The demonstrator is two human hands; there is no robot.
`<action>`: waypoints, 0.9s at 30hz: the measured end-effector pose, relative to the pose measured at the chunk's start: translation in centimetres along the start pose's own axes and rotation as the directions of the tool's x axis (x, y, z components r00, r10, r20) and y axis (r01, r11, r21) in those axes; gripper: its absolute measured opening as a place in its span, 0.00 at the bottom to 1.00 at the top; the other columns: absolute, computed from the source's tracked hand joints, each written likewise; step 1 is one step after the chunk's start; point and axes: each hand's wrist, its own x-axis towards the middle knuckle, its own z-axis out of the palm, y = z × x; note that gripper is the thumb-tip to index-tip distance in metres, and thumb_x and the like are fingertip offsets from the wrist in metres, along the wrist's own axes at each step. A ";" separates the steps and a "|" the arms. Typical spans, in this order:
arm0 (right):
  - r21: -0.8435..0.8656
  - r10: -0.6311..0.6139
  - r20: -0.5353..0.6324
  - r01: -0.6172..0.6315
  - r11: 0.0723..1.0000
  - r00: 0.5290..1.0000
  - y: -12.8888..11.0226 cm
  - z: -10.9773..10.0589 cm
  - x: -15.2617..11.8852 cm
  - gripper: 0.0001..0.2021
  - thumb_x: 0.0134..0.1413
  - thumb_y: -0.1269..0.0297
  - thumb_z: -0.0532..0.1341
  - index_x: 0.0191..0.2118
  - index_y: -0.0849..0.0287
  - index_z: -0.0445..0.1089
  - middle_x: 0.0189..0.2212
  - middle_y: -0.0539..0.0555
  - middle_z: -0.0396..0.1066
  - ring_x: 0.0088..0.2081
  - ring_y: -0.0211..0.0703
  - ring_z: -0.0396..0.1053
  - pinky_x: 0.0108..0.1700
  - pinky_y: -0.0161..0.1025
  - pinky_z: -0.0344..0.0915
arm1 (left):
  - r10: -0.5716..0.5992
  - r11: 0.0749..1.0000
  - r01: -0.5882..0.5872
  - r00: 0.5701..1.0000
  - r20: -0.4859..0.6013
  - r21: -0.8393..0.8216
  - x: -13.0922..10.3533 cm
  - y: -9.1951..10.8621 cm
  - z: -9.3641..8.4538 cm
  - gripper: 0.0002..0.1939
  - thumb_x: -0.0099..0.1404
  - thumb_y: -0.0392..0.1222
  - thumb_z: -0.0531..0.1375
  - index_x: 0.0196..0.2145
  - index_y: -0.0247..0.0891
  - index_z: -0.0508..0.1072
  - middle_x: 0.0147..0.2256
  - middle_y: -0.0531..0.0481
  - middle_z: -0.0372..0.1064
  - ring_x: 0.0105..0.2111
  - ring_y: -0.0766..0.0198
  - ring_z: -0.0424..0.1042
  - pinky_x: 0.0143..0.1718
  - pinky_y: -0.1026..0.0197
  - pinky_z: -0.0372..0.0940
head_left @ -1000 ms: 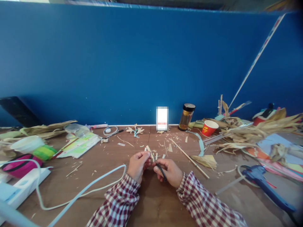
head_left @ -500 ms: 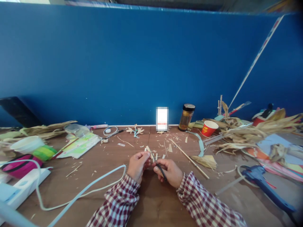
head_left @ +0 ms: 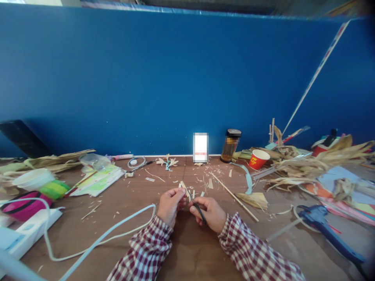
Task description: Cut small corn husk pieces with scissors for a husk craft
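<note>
My left hand [head_left: 172,202] pinches a small pale strip [head_left: 183,185], which looks like corn husk, between thumb and fingers. Close beside it, my right hand [head_left: 210,212] is closed around dark-handled scissors [head_left: 199,211], their blades pointing up and left toward the strip. Whether the blades touch the strip I cannot tell. Several short pale pieces [head_left: 193,193] lie on the table just beyond my fingertips. Farther back stands a small flower-like husk figure [head_left: 167,162] with a bluish stem. A thin stick [head_left: 234,197] lies slantwise to the right of my hands.
At the right rest a blue glue gun [head_left: 331,230], a red paper cup [head_left: 259,159] and heaped dry husks [head_left: 304,164]. A dark-lidded bottle [head_left: 230,146] stands by the blue partition [head_left: 175,78]. White cable [head_left: 117,222] loops from a power strip [head_left: 35,234] at the left.
</note>
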 end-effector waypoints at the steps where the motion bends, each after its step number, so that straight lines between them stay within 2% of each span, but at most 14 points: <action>1: -0.002 0.000 -0.003 0.000 1.000 1.000 0.0 0.0 0.0 0.15 0.47 0.54 0.60 0.35 0.61 0.67 0.14 0.44 0.61 0.16 0.30 0.59 0.19 0.28 0.58 | 0.000 1.000 0.000 1.000 -0.003 0.000 0.0 0.0 0.0 0.14 0.41 0.43 0.68 0.22 0.30 0.72 0.18 0.54 0.66 0.17 0.75 0.62 0.16 0.72 0.59; 7: -0.003 -0.001 0.002 0.001 1.000 1.000 -0.4 0.0 -0.1 0.15 0.46 0.53 0.59 0.33 0.62 0.66 0.14 0.44 0.60 0.15 0.30 0.58 0.18 0.28 0.57 | -0.003 1.000 0.003 1.000 -0.008 -0.005 0.0 0.0 0.0 0.14 0.40 0.43 0.68 0.23 0.30 0.72 0.18 0.54 0.66 0.17 0.75 0.62 0.17 0.72 0.59; 10: -0.001 0.011 -0.026 -0.011 1.000 1.000 -0.8 0.0 -0.1 0.16 0.46 0.53 0.59 0.35 0.62 0.66 0.14 0.44 0.61 0.16 0.31 0.59 0.19 0.29 0.59 | -0.007 1.000 0.007 1.000 -0.023 -0.012 -0.1 0.0 0.1 0.13 0.41 0.43 0.67 0.23 0.31 0.72 0.18 0.55 0.65 0.16 0.75 0.61 0.16 0.72 0.59; 14: -0.080 -0.042 -0.162 0.030 0.996 0.986 -1.0 -0.8 0.1 0.21 0.47 0.55 0.58 0.46 0.60 0.61 0.17 0.45 0.63 0.18 0.35 0.62 0.21 0.32 0.61 | 0.020 0.999 -0.023 0.997 -0.078 -0.041 -0.1 0.6 0.0 0.12 0.42 0.41 0.66 0.24 0.33 0.70 0.18 0.55 0.66 0.17 0.74 0.63 0.18 0.71 0.61; 17: -0.345 -0.166 -0.325 0.047 0.937 0.931 -0.9 -2.2 0.1 0.20 0.48 0.57 0.57 0.47 0.57 0.57 0.18 0.45 0.66 0.20 0.38 0.64 0.23 0.34 0.60 | 0.094 0.995 -0.099 0.984 -0.149 -0.027 0.3 1.2 -0.5 0.11 0.43 0.41 0.65 0.25 0.33 0.68 0.21 0.53 0.68 0.18 0.72 0.65 0.20 0.69 0.62; 20: -0.611 -0.274 -0.426 -0.051 0.790 0.862 -0.8 -3.6 0.0 0.15 0.47 0.58 0.57 0.42 0.54 0.62 0.22 0.47 0.69 0.24 0.40 0.66 0.26 0.35 0.59 | 0.176 0.981 -0.154 0.959 -0.223 0.114 1.0 1.7 -1.4 0.12 0.43 0.39 0.64 0.26 0.34 0.67 0.23 0.51 0.71 0.17 0.72 0.64 0.17 0.70 0.59; 23: -0.680 -0.283 -0.461 -0.130 0.722 0.841 -1.0 -4.4 -0.1 0.13 0.46 0.56 0.57 0.40 0.51 0.64 0.27 0.48 0.71 0.29 0.42 0.69 0.29 0.35 0.59 | 0.293 0.907 -0.212 0.938 -0.184 0.363 1.6 1.7 -2.3 0.11 0.44 0.41 0.62 0.27 0.35 0.68 0.21 0.51 0.70 0.17 0.69 0.65 0.18 0.67 0.59; 25: -0.663 -0.263 -0.504 -0.173 0.728 0.823 -1.3 -4.5 -0.1 0.14 0.45 0.54 0.58 0.40 0.51 0.65 0.28 0.48 0.72 0.30 0.43 0.70 0.29 0.35 0.60 | 0.385 0.784 -0.268 0.917 -0.100 0.560 1.7 1.6 -2.8 0.10 0.46 0.42 0.61 0.27 0.35 0.70 0.21 0.50 0.71 0.21 0.65 0.68 0.23 0.65 0.61; 27: -0.624 -0.243 -0.545 -0.195 0.756 0.802 -1.6 -4.4 0.0 0.16 0.45 0.54 0.58 0.41 0.52 0.65 0.28 0.49 0.72 0.30 0.43 0.70 0.30 0.36 0.60 | 0.435 0.621 -0.282 0.900 -0.022 0.731 1.7 1.5 -3.0 0.10 0.49 0.42 0.59 0.29 0.35 0.72 0.22 0.49 0.72 0.23 0.63 0.70 0.26 0.63 0.61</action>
